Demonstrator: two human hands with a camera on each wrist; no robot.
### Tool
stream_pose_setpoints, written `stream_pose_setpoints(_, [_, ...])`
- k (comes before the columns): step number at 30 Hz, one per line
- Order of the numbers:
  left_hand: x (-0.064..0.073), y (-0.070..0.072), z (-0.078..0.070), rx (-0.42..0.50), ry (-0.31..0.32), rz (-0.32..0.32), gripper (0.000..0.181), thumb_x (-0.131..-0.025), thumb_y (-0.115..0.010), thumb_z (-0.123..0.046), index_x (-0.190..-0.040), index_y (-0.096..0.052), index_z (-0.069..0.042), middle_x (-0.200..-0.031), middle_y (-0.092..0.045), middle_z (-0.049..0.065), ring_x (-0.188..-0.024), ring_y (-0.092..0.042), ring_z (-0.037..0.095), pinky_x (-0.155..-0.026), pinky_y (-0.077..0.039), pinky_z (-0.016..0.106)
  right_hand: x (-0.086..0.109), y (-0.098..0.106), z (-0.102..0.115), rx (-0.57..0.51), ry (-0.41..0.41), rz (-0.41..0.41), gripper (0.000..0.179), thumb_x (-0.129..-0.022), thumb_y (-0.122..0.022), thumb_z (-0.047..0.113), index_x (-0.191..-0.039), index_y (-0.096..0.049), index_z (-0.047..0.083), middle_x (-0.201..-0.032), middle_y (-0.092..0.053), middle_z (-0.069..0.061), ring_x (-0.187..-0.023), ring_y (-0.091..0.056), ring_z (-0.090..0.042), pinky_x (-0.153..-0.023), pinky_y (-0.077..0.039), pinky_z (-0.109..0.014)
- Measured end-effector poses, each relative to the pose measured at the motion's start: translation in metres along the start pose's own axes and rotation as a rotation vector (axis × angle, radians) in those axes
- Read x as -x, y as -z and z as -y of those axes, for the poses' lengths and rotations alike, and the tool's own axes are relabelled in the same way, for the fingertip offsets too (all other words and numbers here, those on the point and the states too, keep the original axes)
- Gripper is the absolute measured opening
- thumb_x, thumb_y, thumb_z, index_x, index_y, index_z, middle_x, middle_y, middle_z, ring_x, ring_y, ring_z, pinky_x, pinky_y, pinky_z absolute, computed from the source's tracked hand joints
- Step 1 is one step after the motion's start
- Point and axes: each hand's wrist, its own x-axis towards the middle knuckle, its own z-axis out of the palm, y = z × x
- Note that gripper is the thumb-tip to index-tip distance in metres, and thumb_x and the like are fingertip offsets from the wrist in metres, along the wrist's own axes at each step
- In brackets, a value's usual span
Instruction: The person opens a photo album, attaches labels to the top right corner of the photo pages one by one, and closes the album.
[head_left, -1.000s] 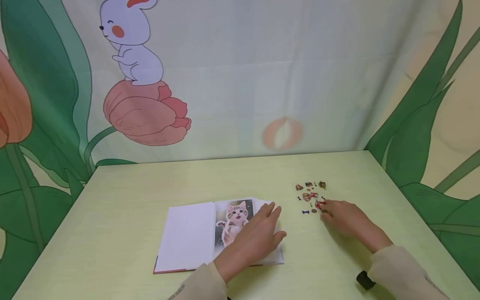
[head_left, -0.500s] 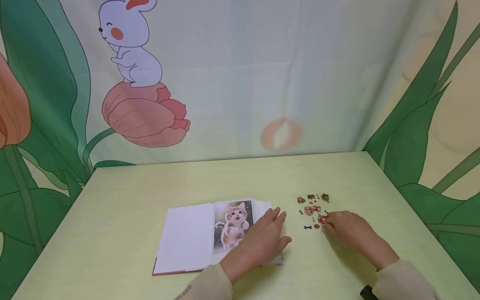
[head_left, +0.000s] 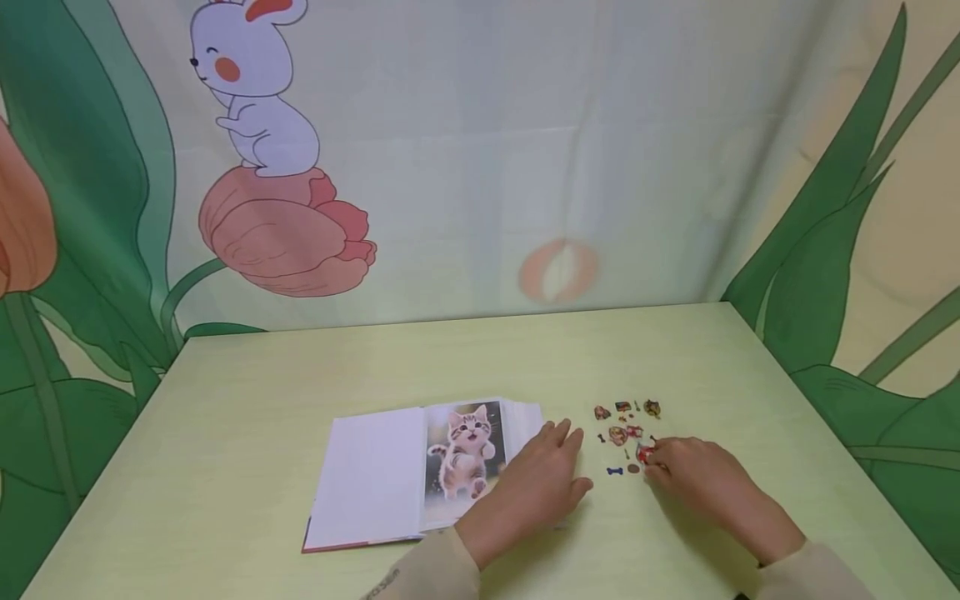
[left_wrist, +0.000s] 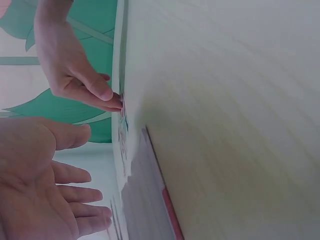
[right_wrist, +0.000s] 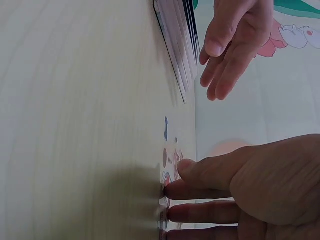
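A photo album lies open on the table, with a blank white left page and a kitten picture on the right. My left hand hovers over the album's right part, fingers spread and holding nothing; it hides the lower right corner. To the right lies a clear sticker sheet printed with small dogs, bones and other bits. My right hand has its fingertips on the sheet's right edge. In the right wrist view its fingers are straight against the sheet, the thumb apart from them.
The pale yellow table reaches back to a curtain printed with a rabbit and tulips. A dark object barely shows at the bottom edge by the right sleeve.
The sticker sheet has slid toward me along with my right hand. My left hand has shifted slightly right and nearer, uncovering more of the kitten picture. The album stays put.
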Motion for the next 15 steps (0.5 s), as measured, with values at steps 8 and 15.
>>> stream_pose_setpoints(8, [-0.006, -0.007, -0.002, -0.022, -0.017, -0.004, 0.061, -0.100, -0.069, -0.029, -0.148, -0.051, 0.003, -0.153, -0.047, 0.026, -0.143, -0.044, 0.042, -0.118, -0.036, 0.045, 0.007, 0.000, 0.005, -0.016, -0.025, -0.008, 0.008, -0.091, -0.078, 0.017, -0.090, -0.081, 0.009, -0.094, -0.074, -0.002, -0.085, -0.071, -0.024, -0.079, -0.059, -0.048])
stream_pose_setpoints(15, [-0.010, -0.013, -0.004, -0.036, -0.014, 0.002, 0.060, -0.099, -0.069, -0.029, -0.147, -0.052, 0.003, -0.153, -0.048, 0.025, -0.142, -0.045, 0.042, -0.119, -0.036, 0.045, 0.012, -0.001, 0.007, -0.030, -0.031, -0.008, 0.007, -0.090, -0.080, 0.018, -0.088, -0.081, 0.011, -0.096, -0.074, -0.003, -0.087, -0.071, -0.024, -0.080, -0.058, -0.050])
